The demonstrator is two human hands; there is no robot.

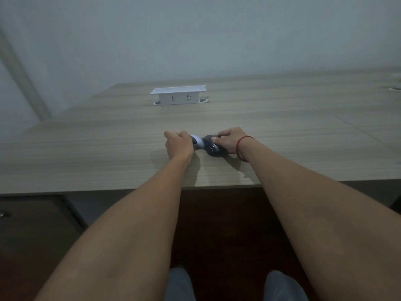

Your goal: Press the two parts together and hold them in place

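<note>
Both my hands meet over the wooden table (108,148), a little back from its front edge. My right hand (229,140), with a red string around the wrist, grips a dark grey object (211,147) that looks like a computer mouse, thumb on its near side. My left hand (178,144) is curled around a small white piece (198,141) that touches the dark object's left end. What the white piece is cannot be made out, and most of it is hidden by my fingers.
A white pop-up socket box (178,95) stands raised from the table towards the back. A round cable port (395,88) shows at the far right. A dark drawer unit (32,224) sits below the table on the left. My knees (180,283) are under the front edge.
</note>
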